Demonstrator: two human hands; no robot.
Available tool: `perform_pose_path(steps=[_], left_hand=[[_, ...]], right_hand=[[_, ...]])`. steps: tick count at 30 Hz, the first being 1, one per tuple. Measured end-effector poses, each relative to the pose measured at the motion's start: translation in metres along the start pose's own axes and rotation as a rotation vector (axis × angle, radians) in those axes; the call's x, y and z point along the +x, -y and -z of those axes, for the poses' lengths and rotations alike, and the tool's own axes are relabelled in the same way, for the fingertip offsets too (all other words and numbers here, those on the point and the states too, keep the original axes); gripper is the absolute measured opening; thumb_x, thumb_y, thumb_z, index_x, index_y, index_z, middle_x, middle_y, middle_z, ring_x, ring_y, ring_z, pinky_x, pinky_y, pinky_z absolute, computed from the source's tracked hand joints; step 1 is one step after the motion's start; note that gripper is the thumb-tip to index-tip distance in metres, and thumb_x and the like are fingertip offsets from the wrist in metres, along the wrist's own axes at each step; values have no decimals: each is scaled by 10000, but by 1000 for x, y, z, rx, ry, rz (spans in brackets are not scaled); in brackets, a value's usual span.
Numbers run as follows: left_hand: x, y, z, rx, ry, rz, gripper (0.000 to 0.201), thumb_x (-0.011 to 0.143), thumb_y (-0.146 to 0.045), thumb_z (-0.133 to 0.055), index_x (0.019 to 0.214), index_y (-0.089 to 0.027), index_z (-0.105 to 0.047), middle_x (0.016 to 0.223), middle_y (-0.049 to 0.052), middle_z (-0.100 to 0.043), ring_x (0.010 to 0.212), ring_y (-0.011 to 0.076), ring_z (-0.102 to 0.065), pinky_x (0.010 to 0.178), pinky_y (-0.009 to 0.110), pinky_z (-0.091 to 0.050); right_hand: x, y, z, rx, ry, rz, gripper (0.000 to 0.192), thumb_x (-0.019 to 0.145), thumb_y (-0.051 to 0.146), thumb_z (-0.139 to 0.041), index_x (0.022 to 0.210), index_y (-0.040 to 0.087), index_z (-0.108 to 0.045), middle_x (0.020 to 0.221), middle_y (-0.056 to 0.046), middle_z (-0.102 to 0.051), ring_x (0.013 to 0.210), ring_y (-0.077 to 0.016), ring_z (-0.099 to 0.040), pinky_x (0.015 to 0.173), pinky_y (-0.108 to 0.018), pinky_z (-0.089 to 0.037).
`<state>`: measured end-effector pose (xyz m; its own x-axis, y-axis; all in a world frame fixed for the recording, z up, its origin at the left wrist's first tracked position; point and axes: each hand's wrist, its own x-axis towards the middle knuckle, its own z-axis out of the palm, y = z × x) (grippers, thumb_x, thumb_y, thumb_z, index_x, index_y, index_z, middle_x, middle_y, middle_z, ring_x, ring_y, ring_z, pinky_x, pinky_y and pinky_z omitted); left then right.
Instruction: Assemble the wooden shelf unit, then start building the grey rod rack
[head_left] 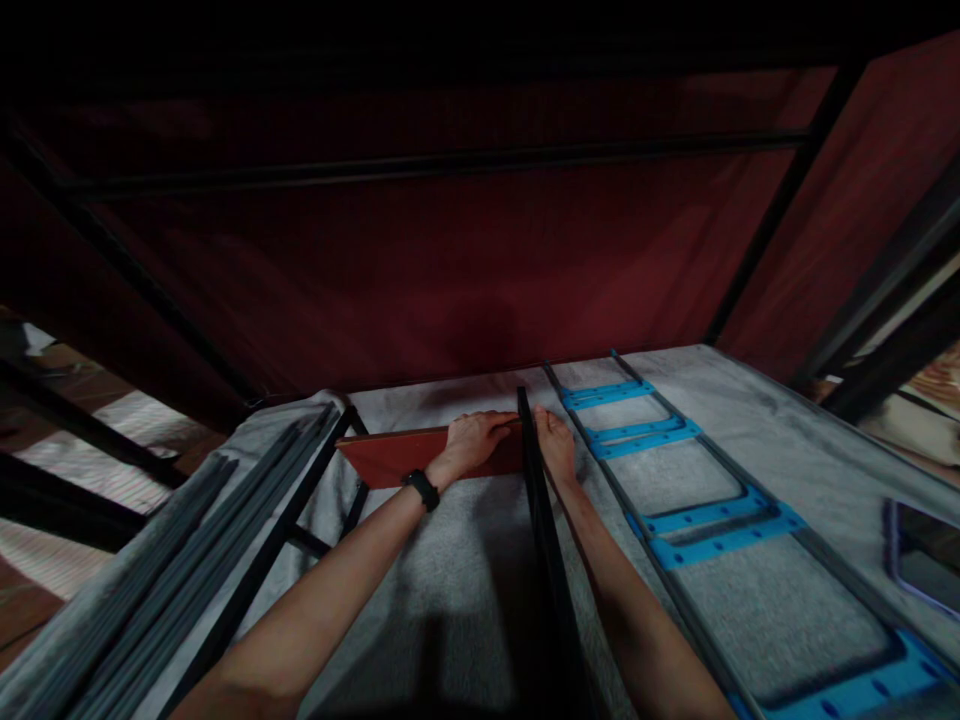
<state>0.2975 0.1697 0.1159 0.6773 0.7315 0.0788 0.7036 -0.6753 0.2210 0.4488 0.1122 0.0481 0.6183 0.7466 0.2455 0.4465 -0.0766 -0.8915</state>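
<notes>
Here, line by line:
Left hand [480, 440]: it lies flat on top of the red board [397, 458], at the board's end next to the black bar; a black watch [422, 489] sits on the wrist
Left fingers [504, 421]: side by side, close together, curled a little over the far edge of the board; they press down, they do not pinch
Right hand [553, 440]: it lies on the grey cloth [457, 580], just on the other side of the black bar [541, 520], touching or almost touching it
Right fingers [543, 418]: straight and close together, pointing away from the person; they hold nothing I can see
Red board: it runs sideways, from the left fingers out toward the left; its near end meets the black bar
Black bar: it runs long, away from the person, right between the two hands
Which hand is nearer: the left hand is on the board, the right hand is apart from it, with the bar between
Blue and grey frame [675, 490]: it lies flat on the cloth, out past the right fingers on the right
Grey rods [202, 540]: a bunch of them lies far out past the left fingers
Dark red cloth wall [450, 250]: it stands just beyond both sets of fingers
</notes>
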Motion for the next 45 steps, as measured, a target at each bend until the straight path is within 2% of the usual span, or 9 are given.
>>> perform_pose_path(steps=[6, 13, 16, 19, 27, 29, 32, 35, 45], left_hand=[[1, -1, 1, 23, 24, 9, 401, 991, -390, -426, 1370, -398, -557, 1309, -48, -656, 1145, 212, -627, 961, 323, -472], [-1, -1, 1, 4, 5, -4, 387, 991, -379, -436, 1351, -384, -578, 1297, -43, -664, 1160, 218, -623, 985, 346, -462], [-1, -2, 1, 1, 1, -2, 386, 988, -370, -446, 1349, -378, -582, 1298, -40, -664, 1167, 218, -620, 993, 349, -459], [-1, -2, 1, 5, 1, 9, 386, 983, -366, -457, 1347, -379, -586, 1303, -33, -662, 1159, 224, -625, 993, 360, -461], [-3, -3, 2, 13, -13, 14, 379, 981, -376, -466, 1338, -386, -592, 1264, -28, -685, 1131, 226, -643, 982, 366, -468], [-3, -4, 3, 12, -5, 19, 383, 982, -376, -462, 1345, -392, -584, 1278, -29, -677, 1133, 226, -643, 981, 365, -468], [-4, -5, 4, 7, -3, 16, 395, 986, -384, -450, 1365, -406, -561, 1295, -30, -667, 1133, 226, -645, 983, 367, -466], [-4, -5, 5, 13, 7, 25, 403, 986, -389, -447, 1376, -412, -547, 1295, -27, -668, 1139, 221, -643, 990, 360, -461], [-4, -6, 5, 39, 17, 50, 403, 985, -419, -441, 1375, -431, -543, 1289, -29, -671, 1122, 229, -652, 969, 359, -474]], right_hand=[[3, -4, 4, -40, 68, 24, 559, 956, 595, -255, 704, 238, -602, 723, -79, -675, 760, -233, -646, 693, -315, -443], [-7, -10, 8, 221, 47, 76, 357, 916, 533, -403, 947, 247, -613, 917, -42, -694, 857, -202, -631, 785, -310, -472], [-6, -11, 10, 229, 86, 115, 326, 889, 529, -459, 863, 244, -614, 829, -9, -668, 787, -181, -609, 747, -289, -466], [-3, -8, 15, 155, 112, 104, 417, 903, 568, -431, 721, 229, -590, 680, 1, -610, 663, -170, -569, 654, -282, -425], [-3, -5, 17, 116, 168, -28, 628, 895, 718, -286, 637, 232, -588, 625, -51, -612, 656, -216, -591, 622, -316, -423], [-7, -8, 18, 225, 119, -52, 586, 892, 710, -293, 732, 234, -593, 635, -32, -605, 623, -203, -574, 594, -310, -431], [-8, -12, 21, 365, 61, 33, 405, 863, 619, -450, 881, 238, -587, 699, 5, -600, 632, -176, -562, 609, -292, -449], [-4, -11, 23, 328, 79, 131, 287, 843, 516, -514, 845, 235, -577, 715, 17, -579, 666, -166, -552, 656, -293, -449], [-2, -7, 20, 188, 124, 143, 361, 870, 579, -464, 763, 243, -539, 690, 17, -561, 697, -177, -534, 665, -289, -421]])
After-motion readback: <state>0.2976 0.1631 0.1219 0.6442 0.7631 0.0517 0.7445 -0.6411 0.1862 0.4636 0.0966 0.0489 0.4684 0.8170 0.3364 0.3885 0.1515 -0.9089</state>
